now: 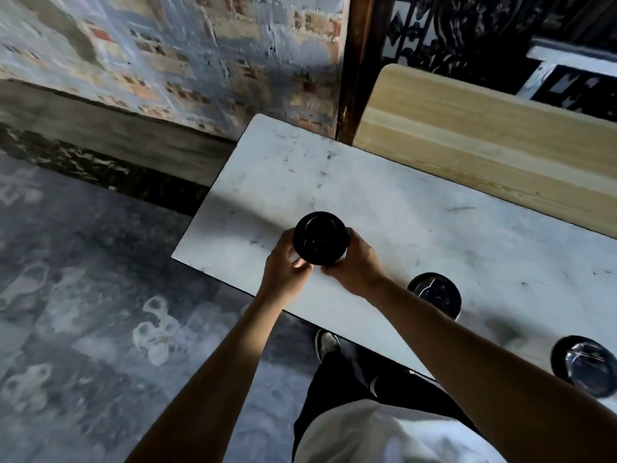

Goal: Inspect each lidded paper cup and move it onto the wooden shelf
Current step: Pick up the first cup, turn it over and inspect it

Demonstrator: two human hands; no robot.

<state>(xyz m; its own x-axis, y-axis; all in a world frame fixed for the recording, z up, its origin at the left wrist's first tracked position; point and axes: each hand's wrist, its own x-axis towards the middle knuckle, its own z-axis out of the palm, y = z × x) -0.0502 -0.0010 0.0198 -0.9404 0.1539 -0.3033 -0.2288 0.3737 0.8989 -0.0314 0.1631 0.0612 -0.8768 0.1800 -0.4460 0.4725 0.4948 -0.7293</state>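
left hand and right hand grip black-lidded cup above white table; wooden shelf beyond.

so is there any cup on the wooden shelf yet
No, the wooden shelf is bare; one cup is in both hands, two stand on the white table.

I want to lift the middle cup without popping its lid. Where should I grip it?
Probably around the paper wall below the black lid of the middle cup, coming from the right: it stands upright on the white table, and the right forearm crosses its left side.
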